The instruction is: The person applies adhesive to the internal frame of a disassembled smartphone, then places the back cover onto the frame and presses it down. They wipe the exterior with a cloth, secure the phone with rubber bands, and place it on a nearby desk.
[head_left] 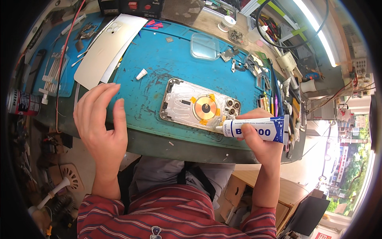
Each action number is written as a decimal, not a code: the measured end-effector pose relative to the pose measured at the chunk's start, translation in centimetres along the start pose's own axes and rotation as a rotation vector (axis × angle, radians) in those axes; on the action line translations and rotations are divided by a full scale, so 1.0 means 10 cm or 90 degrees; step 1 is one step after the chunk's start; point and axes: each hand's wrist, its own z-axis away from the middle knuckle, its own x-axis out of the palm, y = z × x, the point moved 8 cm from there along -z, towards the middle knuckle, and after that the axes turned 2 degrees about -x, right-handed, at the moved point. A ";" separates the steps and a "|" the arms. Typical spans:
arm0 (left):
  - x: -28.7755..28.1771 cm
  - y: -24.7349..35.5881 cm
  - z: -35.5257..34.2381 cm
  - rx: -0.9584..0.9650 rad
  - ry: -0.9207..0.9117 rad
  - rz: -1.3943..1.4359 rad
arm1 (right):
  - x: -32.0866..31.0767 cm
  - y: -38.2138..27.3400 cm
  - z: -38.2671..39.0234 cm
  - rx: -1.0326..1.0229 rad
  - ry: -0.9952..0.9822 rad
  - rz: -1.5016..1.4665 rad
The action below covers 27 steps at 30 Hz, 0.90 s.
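Note:
My right hand [258, 139] grips a white and blue adhesive tube [264, 128], its nozzle pointing left at the lower edge of an opened phone [179, 107]. The phone lies horizontally on the blue mat [151, 63], showing a copper coil [206, 107] with yellow tape and a camera cluster at its right. My left hand [101, 119] hovers at the mat's left, fingers loosely curved and apart, holding nothing. A small white cap [141, 73] lies left of the phone.
A cream phone back panel [97, 55] lies on white paper at upper left. A clear plastic box [205, 46] is at the back. Tools and parts [254, 69] crowd the right edge; a spray can [23, 102] stands far left. A cable hangs left of my hand.

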 end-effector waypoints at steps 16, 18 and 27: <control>-0.01 -0.01 -0.01 0.000 -0.003 0.015 | 0.40 -0.17 -0.19 -0.075 -0.033 0.003; -0.01 -0.02 -0.01 0.007 0.010 0.018 | 0.40 -0.17 -0.19 -0.069 -0.040 0.003; -0.01 -0.03 0.00 0.013 0.021 0.018 | 0.40 -0.18 -0.17 -0.087 -0.041 -0.004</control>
